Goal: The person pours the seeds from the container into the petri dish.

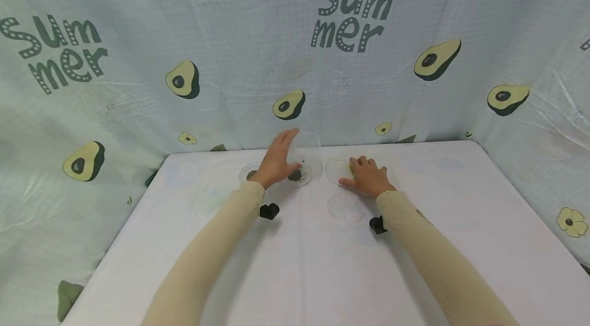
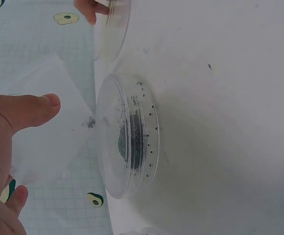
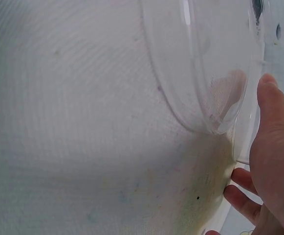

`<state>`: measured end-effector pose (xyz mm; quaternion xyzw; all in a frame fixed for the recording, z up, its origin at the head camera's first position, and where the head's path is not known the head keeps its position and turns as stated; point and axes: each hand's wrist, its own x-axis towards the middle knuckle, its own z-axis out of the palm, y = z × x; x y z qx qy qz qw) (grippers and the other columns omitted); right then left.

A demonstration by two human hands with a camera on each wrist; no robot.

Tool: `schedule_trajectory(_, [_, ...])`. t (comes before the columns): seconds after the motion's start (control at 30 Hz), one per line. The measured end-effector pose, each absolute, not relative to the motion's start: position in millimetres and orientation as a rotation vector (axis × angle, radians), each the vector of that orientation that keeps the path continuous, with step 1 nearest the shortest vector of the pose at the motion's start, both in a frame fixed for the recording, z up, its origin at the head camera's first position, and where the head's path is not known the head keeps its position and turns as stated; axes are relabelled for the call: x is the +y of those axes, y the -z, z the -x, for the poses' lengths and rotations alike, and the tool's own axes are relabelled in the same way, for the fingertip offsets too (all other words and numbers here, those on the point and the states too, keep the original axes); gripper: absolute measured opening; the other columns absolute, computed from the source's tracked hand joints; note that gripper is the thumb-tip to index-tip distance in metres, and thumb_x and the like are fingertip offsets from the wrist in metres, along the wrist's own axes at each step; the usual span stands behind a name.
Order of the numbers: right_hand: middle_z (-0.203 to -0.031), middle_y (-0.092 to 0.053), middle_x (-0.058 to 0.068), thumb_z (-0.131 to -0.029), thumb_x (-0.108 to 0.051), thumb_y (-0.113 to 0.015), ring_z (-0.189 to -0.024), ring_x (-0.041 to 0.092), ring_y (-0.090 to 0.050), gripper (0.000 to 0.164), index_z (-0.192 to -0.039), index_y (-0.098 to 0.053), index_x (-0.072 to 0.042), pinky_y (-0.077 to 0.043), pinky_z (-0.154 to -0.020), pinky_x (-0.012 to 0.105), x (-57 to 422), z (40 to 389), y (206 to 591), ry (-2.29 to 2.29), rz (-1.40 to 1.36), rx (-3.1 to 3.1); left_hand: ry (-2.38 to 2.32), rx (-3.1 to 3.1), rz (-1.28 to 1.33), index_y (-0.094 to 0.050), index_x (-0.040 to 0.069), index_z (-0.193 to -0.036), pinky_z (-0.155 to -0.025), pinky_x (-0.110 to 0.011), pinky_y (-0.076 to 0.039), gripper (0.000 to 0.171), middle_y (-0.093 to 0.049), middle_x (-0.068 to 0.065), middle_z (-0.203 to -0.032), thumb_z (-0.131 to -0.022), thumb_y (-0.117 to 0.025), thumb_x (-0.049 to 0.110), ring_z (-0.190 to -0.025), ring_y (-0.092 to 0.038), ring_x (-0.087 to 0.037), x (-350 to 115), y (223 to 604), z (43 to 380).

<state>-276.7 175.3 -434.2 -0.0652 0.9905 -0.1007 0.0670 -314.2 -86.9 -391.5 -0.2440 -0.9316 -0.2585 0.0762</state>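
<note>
My left hand [image 1: 275,159] holds a clear plastic bag [image 1: 308,148] by its side, thumb low and fingers high. Dark specks gather at the bag's lower corner in the left wrist view. Beneath it stands a clear petri dish [image 2: 113,171] with a heap of dark grains [image 2: 137,139]. A second petri dish with dark grains [image 1: 251,174] is partly hidden behind the left hand. On the right, my right hand [image 1: 370,178] grips the edge of another clear petri dish [image 1: 333,172], thumb at the front and fingers at the far right side.
Nearer to me lies one more clear round dish or lid [image 1: 345,208], just in front of the gripped dish. A white cloth covers the table [image 1: 299,275]. Stray dark specks [image 2: 209,66] dot it. A printed curtain [image 1: 230,60] hangs behind the table's far edge.
</note>
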Motion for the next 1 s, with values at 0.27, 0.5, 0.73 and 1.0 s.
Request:
schedule_trajectory(0.27, [-0.145,-0.038,0.022,-0.091,-0.060,-0.054,-0.133,0.042,-0.036,0.085,-0.151,-0.029,-0.005,-0.033,-0.101,0.073,175,275,434,0.282,0.188,2.985,0.658,-2.760,0.772,-0.023,0.023,-0.153,-0.118,-0.042,-0.031,0.093,-0.031,-0.008,-0.153,-0.080,-0.080,0.018,-0.143,-0.032,-0.026,-75,395,315])
schedule_trajectory(0.5, [-0.146,-0.038,0.021,-0.090,-0.062,-0.053,-0.133,0.040,-0.036,0.086,-0.151,-0.029,-0.006,-0.034,-0.101,0.071,174,277,434,0.254,0.168,2.977,0.593,-2.734,0.830,-0.024,0.026,-0.153,-0.117,-0.041,-0.032,0.093,-0.031,-0.006,-0.152,-0.079,-0.080,0.015,-0.144,-0.030,-0.024,-64,395,316])
schedule_trajectory(0.73, [-0.145,-0.038,0.022,-0.090,-0.062,-0.052,-0.133,0.041,-0.037,0.085,-0.151,-0.029,-0.006,-0.035,-0.101,0.072,173,277,433,0.241,0.165,2.979,0.511,-2.724,0.877,-0.026,0.027,-0.152,-0.117,-0.039,-0.033,0.093,-0.032,-0.004,-0.152,-0.078,-0.081,0.013,-0.144,-0.028,-0.023,-54,396,315])
schedule_trajectory(1.0, [-0.145,-0.039,0.021,-0.090,-0.062,-0.053,-0.133,0.041,-0.037,0.086,-0.151,-0.030,-0.007,-0.034,-0.101,0.072,175,278,435,0.240,0.162,2.985,0.317,-2.645,1.035,-0.029,0.026,-0.151,-0.116,-0.037,-0.034,0.092,-0.035,-0.002,-0.150,-0.077,-0.080,0.008,-0.143,-0.028,-0.020,-41,396,316])
